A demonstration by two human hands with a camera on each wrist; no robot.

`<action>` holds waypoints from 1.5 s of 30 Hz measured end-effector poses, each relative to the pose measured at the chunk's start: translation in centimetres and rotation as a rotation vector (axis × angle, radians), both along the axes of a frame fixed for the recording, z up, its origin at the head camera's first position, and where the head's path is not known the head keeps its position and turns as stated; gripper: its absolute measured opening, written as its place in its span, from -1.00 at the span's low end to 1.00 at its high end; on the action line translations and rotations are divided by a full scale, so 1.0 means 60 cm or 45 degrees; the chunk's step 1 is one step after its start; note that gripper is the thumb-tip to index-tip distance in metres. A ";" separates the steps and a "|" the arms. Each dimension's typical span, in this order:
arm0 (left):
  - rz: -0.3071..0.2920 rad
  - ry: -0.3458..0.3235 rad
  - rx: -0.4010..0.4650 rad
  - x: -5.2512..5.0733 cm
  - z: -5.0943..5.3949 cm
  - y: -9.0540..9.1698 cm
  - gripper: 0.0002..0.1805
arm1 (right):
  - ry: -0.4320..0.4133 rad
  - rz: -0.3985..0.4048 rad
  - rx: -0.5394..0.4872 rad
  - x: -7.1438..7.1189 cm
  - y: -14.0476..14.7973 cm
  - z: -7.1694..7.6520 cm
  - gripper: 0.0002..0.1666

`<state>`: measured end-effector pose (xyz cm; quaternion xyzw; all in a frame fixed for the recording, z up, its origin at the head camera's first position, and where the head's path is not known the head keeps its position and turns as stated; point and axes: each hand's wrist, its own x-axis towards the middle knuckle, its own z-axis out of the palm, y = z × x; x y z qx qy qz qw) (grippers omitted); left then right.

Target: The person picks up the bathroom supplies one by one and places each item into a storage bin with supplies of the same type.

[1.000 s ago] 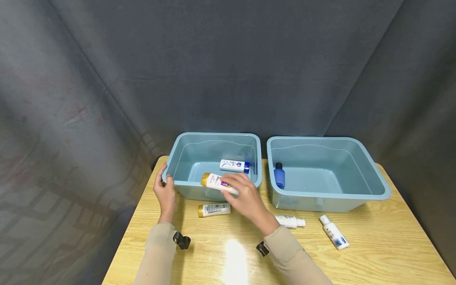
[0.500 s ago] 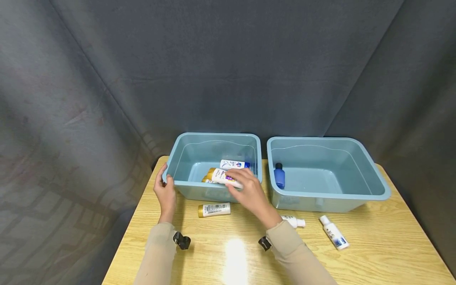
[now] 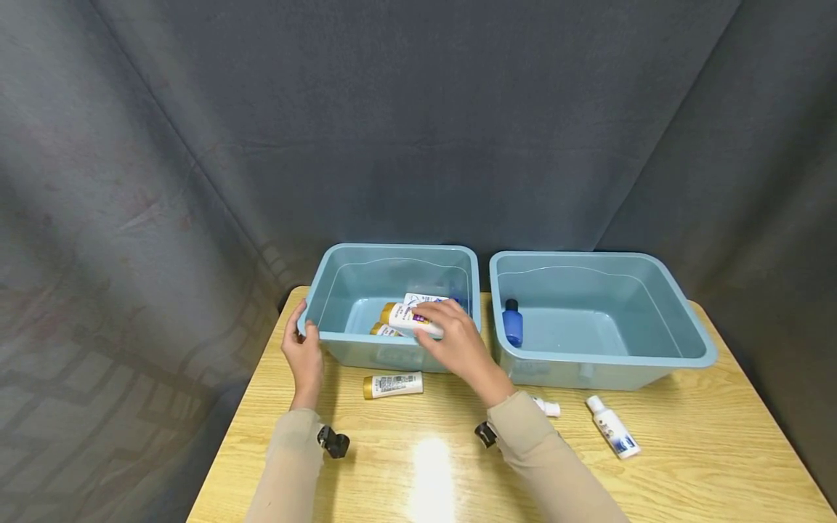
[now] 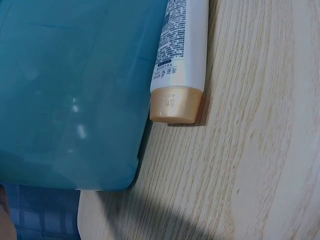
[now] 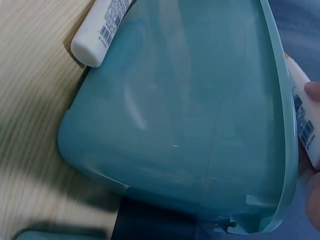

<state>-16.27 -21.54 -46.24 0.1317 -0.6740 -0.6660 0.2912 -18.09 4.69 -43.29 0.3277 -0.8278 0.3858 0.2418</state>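
My right hand (image 3: 461, 356) holds a white tube with a gold cap (image 3: 397, 314) over the front of the left blue plastic bin (image 3: 366, 345), its cap pointing left. In the right wrist view, part of this tube (image 5: 304, 117) shows beyond the bin's rim between the fingers. Just below it, inside the bin, lies another gold-capped tube (image 3: 386, 330), mostly hidden. A white tube with a blue cap (image 3: 418, 298) lies farther back, partly covered by the hand. My left hand (image 3: 306, 363) grips the bin's front left corner at the rim.
A gold-capped tube (image 3: 395, 385) lies before the left bin. The right bin (image 3: 601, 357) contains a blue bottle with a black cap (image 3: 513, 325). Two white bottles lie before it: one (image 3: 549, 408) mostly behind the right arm, another (image 3: 615, 428) farther right. A grey curtain hangs behind.
My right hand has moved slightly right and farther over the left bin with the held tube. The gold-capped tube beneath has come into sight. The left hand stays put.
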 end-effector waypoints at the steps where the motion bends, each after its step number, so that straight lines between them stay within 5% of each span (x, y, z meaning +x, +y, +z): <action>1: 0.002 0.001 -0.001 0.000 0.000 0.000 -0.51 | 0.003 0.000 0.007 -0.001 0.000 0.001 -0.59; 32: 0.000 0.018 0.053 -0.006 -0.003 0.004 -0.51 | -0.138 -0.018 0.201 -0.057 0.017 0.009 -0.58; 45: 0.017 0.020 0.038 -0.005 -0.004 0.001 -0.51 | -0.270 0.055 0.439 -0.085 0.015 0.017 -0.62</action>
